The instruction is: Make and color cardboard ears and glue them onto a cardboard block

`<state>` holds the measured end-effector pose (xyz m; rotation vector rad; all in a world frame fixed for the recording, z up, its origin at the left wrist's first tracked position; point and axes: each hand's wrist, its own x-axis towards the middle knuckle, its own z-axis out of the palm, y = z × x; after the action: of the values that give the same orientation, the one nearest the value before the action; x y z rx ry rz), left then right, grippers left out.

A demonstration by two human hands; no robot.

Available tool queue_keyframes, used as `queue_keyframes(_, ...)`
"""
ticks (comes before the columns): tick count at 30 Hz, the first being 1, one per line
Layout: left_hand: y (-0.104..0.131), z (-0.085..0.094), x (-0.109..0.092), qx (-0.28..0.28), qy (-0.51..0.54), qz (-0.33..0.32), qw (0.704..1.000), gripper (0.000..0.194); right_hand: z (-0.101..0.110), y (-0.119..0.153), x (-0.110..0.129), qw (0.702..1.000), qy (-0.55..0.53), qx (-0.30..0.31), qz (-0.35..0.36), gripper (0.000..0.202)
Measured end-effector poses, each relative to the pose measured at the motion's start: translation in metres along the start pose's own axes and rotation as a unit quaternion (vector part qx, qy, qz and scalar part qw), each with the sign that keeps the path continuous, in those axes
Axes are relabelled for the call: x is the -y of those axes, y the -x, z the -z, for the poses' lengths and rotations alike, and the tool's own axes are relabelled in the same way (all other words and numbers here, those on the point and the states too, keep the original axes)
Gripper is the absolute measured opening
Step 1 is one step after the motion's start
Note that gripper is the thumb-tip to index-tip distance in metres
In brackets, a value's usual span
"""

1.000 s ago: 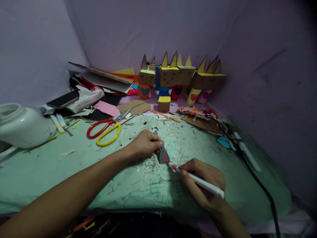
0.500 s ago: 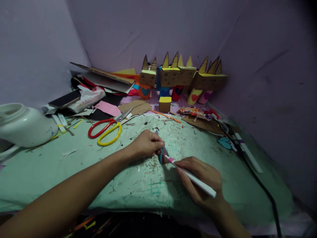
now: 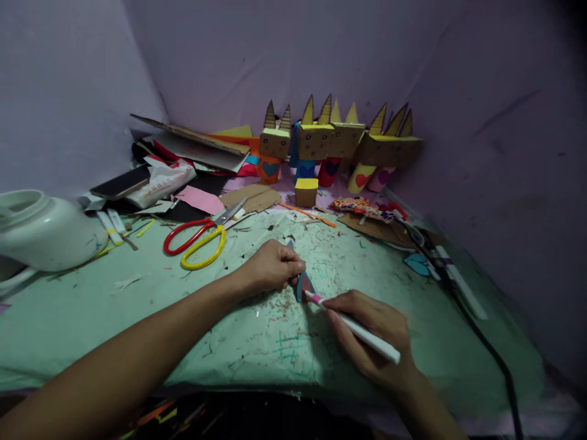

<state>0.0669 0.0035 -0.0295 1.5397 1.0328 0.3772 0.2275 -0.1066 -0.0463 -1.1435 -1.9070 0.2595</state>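
Note:
Pinched in my left hand (image 3: 276, 265) is a small pointed cardboard piece (image 3: 304, 286) with a blue edge and a pinkish-brown middle. Its far tip pokes out beyond my fingers, and the part between is hidden by them. My right hand (image 3: 373, 333) grips a white marker pen (image 3: 364, 335) with a pink band. The marker's tip touches the wide end of the piece. Both hands are over the pale green covered table (image 3: 247, 360), which has scraps and green pen lines on it.
Red-and-yellow-handled scissors (image 3: 204, 244) lie left of my hands. A white jar (image 3: 55, 235) lies at the far left. Eared cardboard figures (image 3: 314, 143) stand along the back wall, a small cardboard box (image 3: 306, 193) before them. A black cable (image 3: 481, 345) runs down the right side.
The marker's tip has shifted slightly down along the piece. My left hand holds nearly still, and the other things stay where they were.

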Motion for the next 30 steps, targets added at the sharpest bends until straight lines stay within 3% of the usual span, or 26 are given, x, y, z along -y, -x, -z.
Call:
queue_keyframes(4,0.0,0.0002,-0.0006,-0.003,-0.005,0.002,1.0,0.028,0.0026,0.0001,0.0016,1.0,0.004,0.022,-0.006,0.013)
queue_keyframes(10,0.0011,0.0,-0.0023,-0.003,-0.005,0.002,1.0,0.026,0.0007,-0.0024,0.0,0.999,0.012,-0.019,-0.024,0.01)
queue_keyframes(15,0.0005,0.0,-0.0008,-0.008,-0.005,0.003,1.0,0.027,0.0016,-0.0019,0.0,1.0,0.002,0.018,-0.018,0.012)
queue_keyframes(30,0.0,-0.0003,-0.0001,-0.004,-0.002,0.007,1.0,0.026,0.0017,-0.0038,0.0025,1.0,0.008,0.015,-0.013,0.013)
